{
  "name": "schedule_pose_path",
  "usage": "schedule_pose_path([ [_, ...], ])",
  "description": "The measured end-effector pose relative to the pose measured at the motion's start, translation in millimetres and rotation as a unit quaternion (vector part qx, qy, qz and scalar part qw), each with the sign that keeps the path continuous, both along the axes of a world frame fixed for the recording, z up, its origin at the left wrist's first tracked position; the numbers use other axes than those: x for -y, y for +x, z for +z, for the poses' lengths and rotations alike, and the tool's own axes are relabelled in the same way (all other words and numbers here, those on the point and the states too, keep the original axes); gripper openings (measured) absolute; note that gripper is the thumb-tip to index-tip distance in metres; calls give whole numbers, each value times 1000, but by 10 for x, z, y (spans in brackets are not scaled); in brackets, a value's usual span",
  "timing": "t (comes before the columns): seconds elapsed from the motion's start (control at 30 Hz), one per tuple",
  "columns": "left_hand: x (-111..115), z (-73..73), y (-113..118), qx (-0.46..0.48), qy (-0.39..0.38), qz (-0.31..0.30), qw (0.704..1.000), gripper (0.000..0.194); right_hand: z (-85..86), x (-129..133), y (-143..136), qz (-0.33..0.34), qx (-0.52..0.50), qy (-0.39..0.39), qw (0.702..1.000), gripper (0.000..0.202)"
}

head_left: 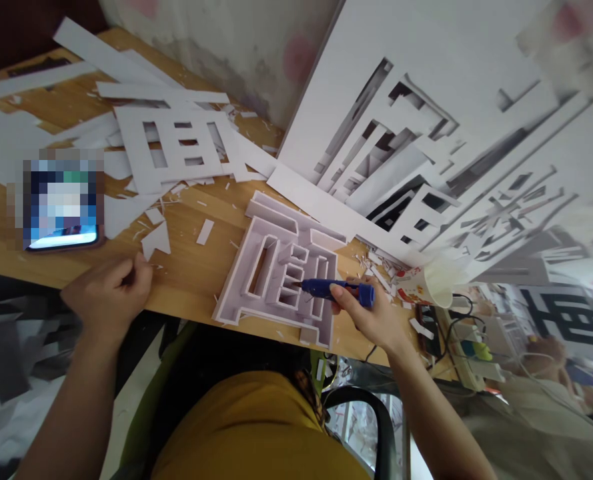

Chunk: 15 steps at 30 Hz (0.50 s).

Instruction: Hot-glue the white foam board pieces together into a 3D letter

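Note:
A white foam-board letter form [231, 287] with raised walls and several narrow compartments lies on the table near its front edge. My right hand [371, 320] is closed round a blue hot glue gun [346, 291], with the handle hidden below. Its narrow tip points left, over the small compartments in the middle of the form. My left hand [111, 287] rests as a fist at the table's front edge, left of the form. Nothing shows in its fingers. A white scrap [157, 241] lies just beyond it.
A lit phone [63, 207] stands at the left. Cut-out white sheets [173, 143] and offcuts cover the back left. Large cut boards [356, 87] lean against the wall. A paper cup [423, 285] and a power strip [459, 353] with cables sit right; another person's arm [546, 360] shows beyond.

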<state>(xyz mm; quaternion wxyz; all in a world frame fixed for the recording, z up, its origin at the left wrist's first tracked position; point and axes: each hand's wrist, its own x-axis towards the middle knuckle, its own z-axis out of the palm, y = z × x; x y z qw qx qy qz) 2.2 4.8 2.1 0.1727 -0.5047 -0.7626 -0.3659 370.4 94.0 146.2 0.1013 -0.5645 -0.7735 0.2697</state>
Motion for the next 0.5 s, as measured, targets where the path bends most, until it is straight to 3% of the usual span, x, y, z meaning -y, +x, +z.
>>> schedule_pose_path([
  [0.33, 16, -8, -3, 18, -9, 5, 1000, 45, -171, 52, -14, -35, -18, -42, 998, 56],
  [0.5, 7, 15, 11, 30, -12, 2, 999, 46, -147, 66, -56, -69, -2, -8, 998, 56],
])
